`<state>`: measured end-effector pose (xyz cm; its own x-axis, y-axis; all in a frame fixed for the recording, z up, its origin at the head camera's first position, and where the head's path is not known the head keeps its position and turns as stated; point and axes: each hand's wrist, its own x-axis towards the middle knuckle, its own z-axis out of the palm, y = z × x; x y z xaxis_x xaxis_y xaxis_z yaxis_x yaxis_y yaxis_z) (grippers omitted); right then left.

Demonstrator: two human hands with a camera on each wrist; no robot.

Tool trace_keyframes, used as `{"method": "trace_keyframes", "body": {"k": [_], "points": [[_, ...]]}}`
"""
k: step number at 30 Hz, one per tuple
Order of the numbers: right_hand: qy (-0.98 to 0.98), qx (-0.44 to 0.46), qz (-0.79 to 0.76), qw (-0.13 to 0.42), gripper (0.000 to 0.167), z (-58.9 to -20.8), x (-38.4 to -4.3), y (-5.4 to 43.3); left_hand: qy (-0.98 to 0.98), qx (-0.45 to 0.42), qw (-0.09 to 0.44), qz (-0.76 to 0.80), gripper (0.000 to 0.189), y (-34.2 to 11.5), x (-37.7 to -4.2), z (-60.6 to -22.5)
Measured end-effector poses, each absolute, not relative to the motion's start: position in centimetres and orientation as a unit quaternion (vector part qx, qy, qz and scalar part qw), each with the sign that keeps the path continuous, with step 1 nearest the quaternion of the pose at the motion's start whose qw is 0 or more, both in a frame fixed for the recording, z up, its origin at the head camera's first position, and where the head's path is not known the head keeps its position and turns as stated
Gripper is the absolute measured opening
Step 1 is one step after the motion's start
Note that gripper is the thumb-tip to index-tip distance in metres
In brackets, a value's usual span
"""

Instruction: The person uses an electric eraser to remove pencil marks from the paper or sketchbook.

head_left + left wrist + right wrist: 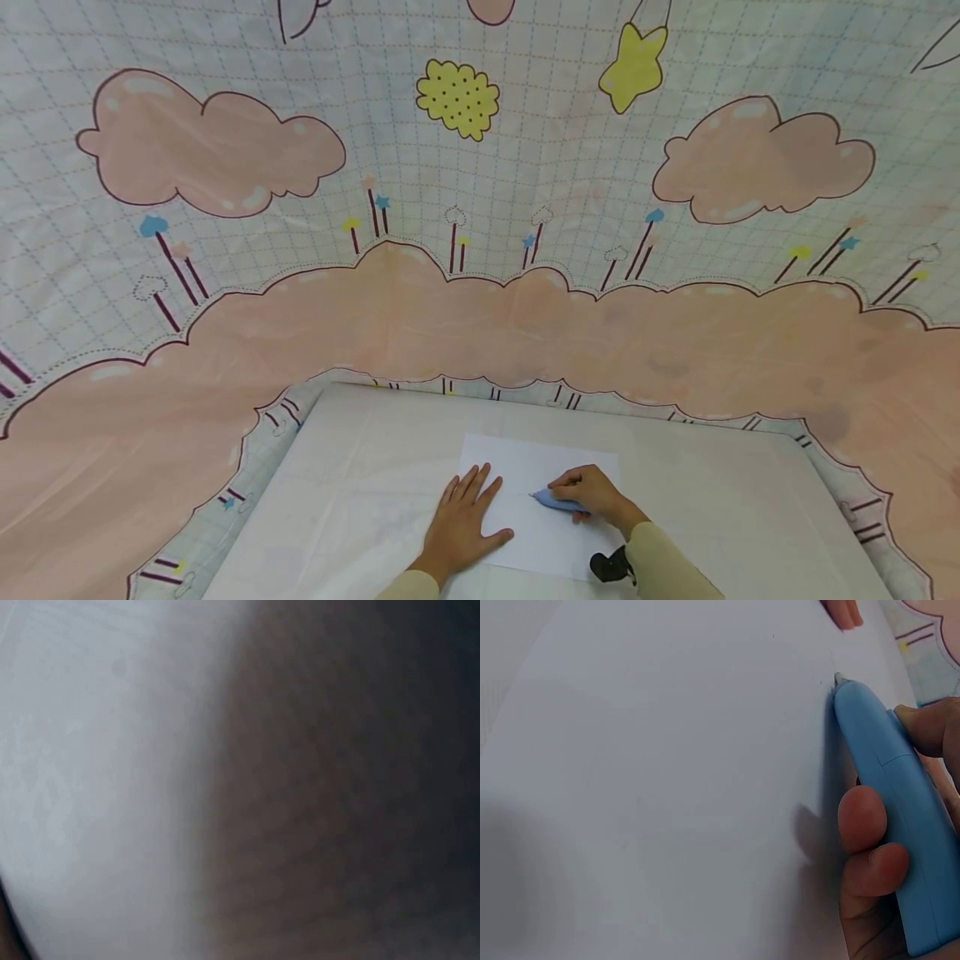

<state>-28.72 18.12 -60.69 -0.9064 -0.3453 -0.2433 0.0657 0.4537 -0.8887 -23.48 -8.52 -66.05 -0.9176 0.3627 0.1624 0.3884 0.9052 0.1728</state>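
Note:
A white sheet of paper [536, 458] lies on the white table. My left hand [460, 529] rests flat on the sheet's left side, fingers spread. My right hand [597, 493] grips a thick blue pen-shaped tool [891, 772] with a small pale tip. The thumb lies on a raised blue part of the tool, and other fingers curl round its lower side. That tip is right at the paper, pointing left toward my left hand. A short faint line and small specks show near it. The left wrist view is mostly blurred, dark skin beside white surface.
The white table [360, 467] stretches to both sides of the sheet. Beyond its edges hangs a cloth [480, 325] printed with clouds and stars. A black device [611, 566] sits at my right wrist, overlapping the sheet's near edge.

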Motion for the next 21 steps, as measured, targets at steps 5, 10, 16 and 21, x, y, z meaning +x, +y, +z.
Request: {"method": "trace_keyframes", "body": {"k": [5, 10, 16, 21], "points": [[0.830, -0.088, -0.514, 0.200, 0.019, -60.7, -28.8, 18.0, -0.974, -0.191, 0.057, -0.104, 0.087, -8.5, -23.5, -65.8], [0.832, -0.083, -0.511, 0.202, 0.019, -60.6, -29.0, 18.2, -0.975, -0.189, 0.053, -0.108, 0.086, -8.3, -23.5, -65.7], [0.831, -0.077, -0.511, 0.207, 0.021, -60.4, -29.2, 18.8, -0.974, -0.188, 0.059, -0.110, 0.086, -8.2, -23.6, -65.8], [0.829, -0.077, -0.512, 0.211, 0.020, -60.4, -29.3, 19.2, -0.974, -0.188, 0.061, -0.113, 0.086, -8.2, -23.7, -65.9]]}}
